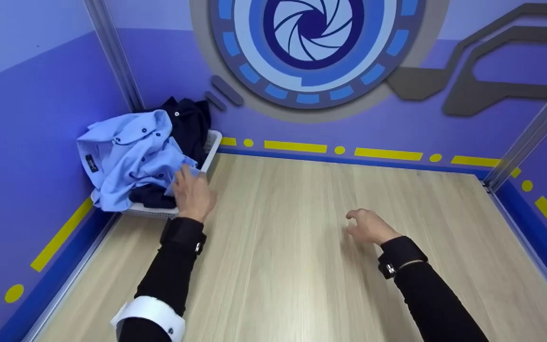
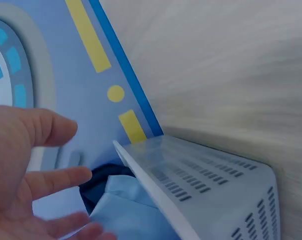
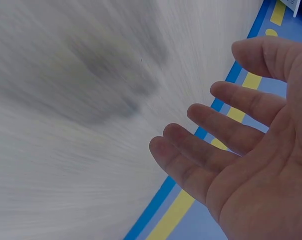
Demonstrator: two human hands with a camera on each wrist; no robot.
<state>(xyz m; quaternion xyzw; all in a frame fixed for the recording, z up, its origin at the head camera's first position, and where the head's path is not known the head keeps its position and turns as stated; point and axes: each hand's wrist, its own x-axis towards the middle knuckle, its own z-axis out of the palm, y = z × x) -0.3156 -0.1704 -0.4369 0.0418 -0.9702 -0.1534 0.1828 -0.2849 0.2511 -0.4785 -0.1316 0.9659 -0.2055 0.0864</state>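
A purple wall stands behind the pale wooden bench. To work well here, I judge, the left hand should pinch only the light blue shirt, without the dark clothing. Its fingers are loosely spread and I see nothing held; whether they touch cloth, I cannot tell. The right hand is also relaxed, empty, over the bench. The shirt lies crumpled in the white basket, beside dark clothing (how many pieces, I cannot count).

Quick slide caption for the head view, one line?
Left hand at a white basket heaped with a light-blue shirt and dark clothing; right hand over the wood-grain tabletop.
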